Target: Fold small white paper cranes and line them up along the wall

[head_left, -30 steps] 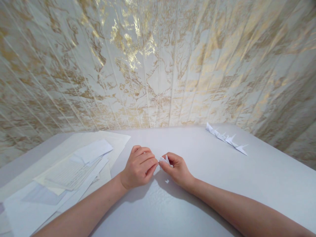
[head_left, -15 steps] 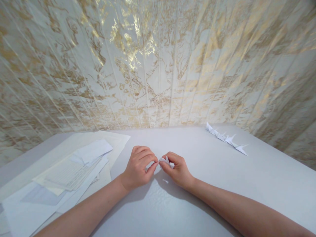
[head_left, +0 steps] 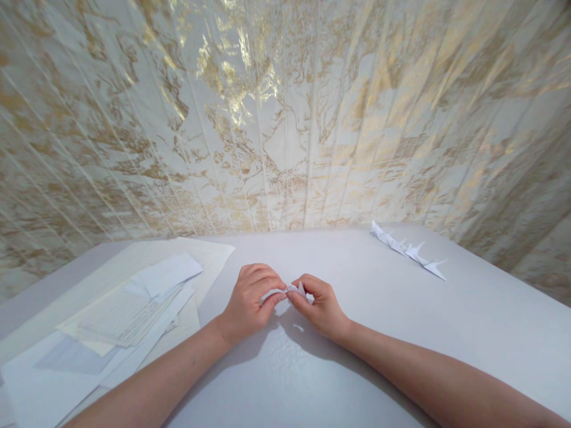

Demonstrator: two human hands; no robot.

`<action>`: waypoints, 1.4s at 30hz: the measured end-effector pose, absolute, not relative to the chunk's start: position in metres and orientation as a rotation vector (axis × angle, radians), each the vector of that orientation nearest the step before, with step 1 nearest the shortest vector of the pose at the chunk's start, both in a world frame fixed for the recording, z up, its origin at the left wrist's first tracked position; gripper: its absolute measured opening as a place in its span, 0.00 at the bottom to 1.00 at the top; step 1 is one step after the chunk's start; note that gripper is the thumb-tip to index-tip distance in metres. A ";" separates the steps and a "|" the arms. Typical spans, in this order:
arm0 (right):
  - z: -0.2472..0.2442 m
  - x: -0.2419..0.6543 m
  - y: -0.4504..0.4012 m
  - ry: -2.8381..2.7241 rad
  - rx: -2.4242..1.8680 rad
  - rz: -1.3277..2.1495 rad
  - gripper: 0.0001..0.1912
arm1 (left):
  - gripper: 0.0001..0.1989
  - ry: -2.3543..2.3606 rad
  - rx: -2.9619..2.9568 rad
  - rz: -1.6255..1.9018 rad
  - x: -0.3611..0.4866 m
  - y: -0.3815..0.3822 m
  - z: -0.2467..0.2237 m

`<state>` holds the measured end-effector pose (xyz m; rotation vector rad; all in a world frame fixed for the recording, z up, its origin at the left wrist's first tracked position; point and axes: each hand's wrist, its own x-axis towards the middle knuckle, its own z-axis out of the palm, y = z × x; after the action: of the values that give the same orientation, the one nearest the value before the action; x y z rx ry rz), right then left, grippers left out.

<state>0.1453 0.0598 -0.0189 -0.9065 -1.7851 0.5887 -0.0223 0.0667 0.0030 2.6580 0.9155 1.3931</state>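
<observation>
Both hands meet over the middle of the white table (head_left: 285,380), pinching a small folded paper figure (head_left: 294,289). My left hand (head_left: 252,297) grips its left end between thumb and fingertips, with a strip of white showing under the curled fingers. From the right, my right hand (head_left: 320,303) closes its thumb and forefinger on the body of the figure. One pointed flap stands up beside the right forefinger. Much of the folded paper is hidden by the fingers, so its full shape cannot be made out.
A row of several folded white paper cranes (head_left: 408,249) stands at the back right. On the left lies a pile of loose papers (head_left: 129,312), some with writing, over larger cream sheets (head_left: 214,255). A gold-patterned curtain (head_left: 285,119) hangs behind the table.
My left fingers and thumb have shifted slightly along the paper, and more white now shows between them. My right hand has kept its hold in the same place.
</observation>
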 end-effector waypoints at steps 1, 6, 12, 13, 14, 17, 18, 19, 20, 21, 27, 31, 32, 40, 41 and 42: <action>-0.019 0.146 0.060 -1.786 -0.906 0.591 0.09 | 0.04 0.921 2.628 1.384 -0.022 0.067 0.003; -0.019 0.147 0.060 -1.803 -0.869 0.604 0.09 | 0.07 0.987 2.285 1.252 -0.021 0.068 0.008; -0.019 0.148 0.062 -1.808 -0.850 0.578 0.08 | 0.07 1.154 1.694 1.001 -0.018 0.066 0.013; -0.019 0.148 0.062 -1.807 -0.851 0.573 0.07 | 0.07 1.142 1.592 0.976 -0.018 0.066 0.013; -0.019 0.149 0.062 -1.807 -0.849 0.568 0.07 | 0.08 1.122 1.497 0.956 -0.017 0.066 0.013; -0.018 0.149 0.061 -1.823 -0.834 0.561 0.07 | 0.06 1.088 1.294 0.894 -0.015 0.067 0.012; -0.018 0.149 0.061 -1.831 -0.831 0.562 0.08 | 0.06 1.090 1.252 0.874 -0.015 0.067 0.011; -0.018 0.149 0.061 -1.837 -0.831 0.563 0.08 | 0.06 1.093 1.220 0.856 -0.015 0.068 0.011; -0.018 0.149 0.061 -1.841 -0.831 0.564 0.08 | 0.06 1.093 1.195 0.842 -0.014 0.068 0.010; -0.018 0.149 0.061 -1.843 -0.832 0.564 0.08 | 0.06 1.088 1.177 0.835 -0.014 0.069 0.010; -0.020 0.148 0.061 -1.831 -0.851 0.564 0.08 | 0.06 1.068 1.130 0.832 -0.011 0.068 0.009; -0.018 0.147 0.060 -1.819 -0.888 0.564 0.08 | 0.06 1.087 1.136 0.825 -0.009 0.066 0.010; -0.018 0.147 0.060 -1.814 -0.899 0.573 0.07 | 0.06 1.092 1.140 0.824 -0.009 0.065 0.010; -0.018 0.145 0.060 -1.730 -0.994 0.718 0.09 | 0.04 1.116 1.368 0.957 -0.008 0.060 0.010; -0.018 0.145 0.061 -1.719 -1.002 0.735 0.09 | 0.04 1.126 1.440 0.993 -0.008 0.060 0.011; -0.019 0.145 0.061 -1.706 -1.008 0.754 0.09 | 0.03 1.140 1.525 1.019 -0.008 0.059 0.013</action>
<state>0.1445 0.0612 -0.0187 -1.0085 -1.7060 0.7543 -0.0084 0.0592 0.0128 1.5254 1.1395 1.0189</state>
